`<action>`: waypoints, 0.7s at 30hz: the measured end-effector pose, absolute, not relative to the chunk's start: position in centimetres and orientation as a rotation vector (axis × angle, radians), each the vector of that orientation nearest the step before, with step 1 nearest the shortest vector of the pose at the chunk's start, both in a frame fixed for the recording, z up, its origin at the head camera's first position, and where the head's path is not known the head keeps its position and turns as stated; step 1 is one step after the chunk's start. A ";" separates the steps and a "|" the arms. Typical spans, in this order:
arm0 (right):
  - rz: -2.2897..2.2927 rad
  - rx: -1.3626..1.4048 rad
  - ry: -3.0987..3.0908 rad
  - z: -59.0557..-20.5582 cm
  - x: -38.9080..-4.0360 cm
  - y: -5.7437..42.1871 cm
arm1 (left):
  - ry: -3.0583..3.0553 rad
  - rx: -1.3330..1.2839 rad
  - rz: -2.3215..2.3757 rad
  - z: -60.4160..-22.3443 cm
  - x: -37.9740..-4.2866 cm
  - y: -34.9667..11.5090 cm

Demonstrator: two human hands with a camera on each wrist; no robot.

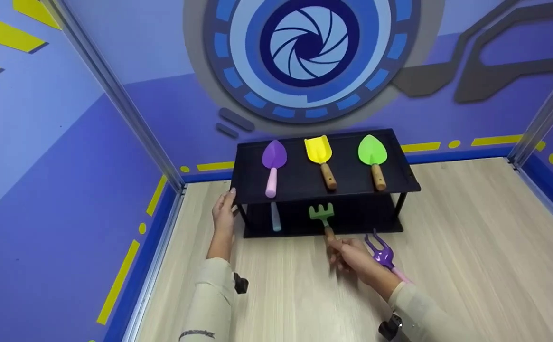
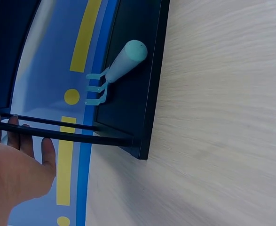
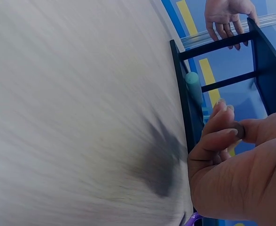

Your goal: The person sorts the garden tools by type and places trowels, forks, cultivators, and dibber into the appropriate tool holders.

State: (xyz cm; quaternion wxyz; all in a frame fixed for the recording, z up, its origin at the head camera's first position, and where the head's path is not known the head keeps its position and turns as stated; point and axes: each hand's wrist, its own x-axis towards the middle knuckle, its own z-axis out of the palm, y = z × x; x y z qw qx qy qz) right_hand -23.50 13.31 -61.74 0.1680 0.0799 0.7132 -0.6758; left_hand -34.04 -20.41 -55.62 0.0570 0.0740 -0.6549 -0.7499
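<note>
- Rising behind as a blue-and-purple printed wall [image 1: 157, 52], carrying a round aperture emblem [image 1: 308, 45] and yellow bars.
- Spreading below as a pale wood-grain tabletop [image 1: 276, 289].
- Standing on that tabletop, near the wall, as a black two-tier shelf [image 1: 297, 179].
- Wearing pale sleeves [image 1: 210, 297] on both arms.
- Resting the left hand [image 1: 224, 213] against the shelf's left end, by the upper tier's corner and the end post, holding the fingers nearly straight and slightly apart.
- Pinching the wooden handle of a green hand rake [image 1: 322, 213] between thumb and curled fingers of the right hand [image 1: 352, 256]; pointing the tines at the lower tier's front, not showing whether touching it.
- Lining up on the upper tier, from left to right, as a pink-handled purple trowel [image 1: 274, 155], a wooden-handled yellow shovel [image 1: 319, 151] and a wooden-handled green trowel [image 1: 372, 151].
- Lying right of the right hand as a purple hand fork [image 1: 383, 256], partly hiding behind the forearm.
- Lying on the lower tier's left part as a pale-blue hand rake [image 2: 125, 63], pointing three tines backward.
</note>
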 end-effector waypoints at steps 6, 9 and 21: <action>-1.928 0.222 2.040 -61.7 -23.4 13.3 | -2.001 0.237 -2.280 -55.6 -34.2 -20.4; -1.934 0.225 2.042 -61.6 -23.4 13.2 | -1.994 0.241 -2.274 -55.5 -34.2 -20.4; -1.931 0.254 2.042 -61.8 -23.5 13.2 | -1.975 0.230 -2.256 -55.5 -34.1 -20.3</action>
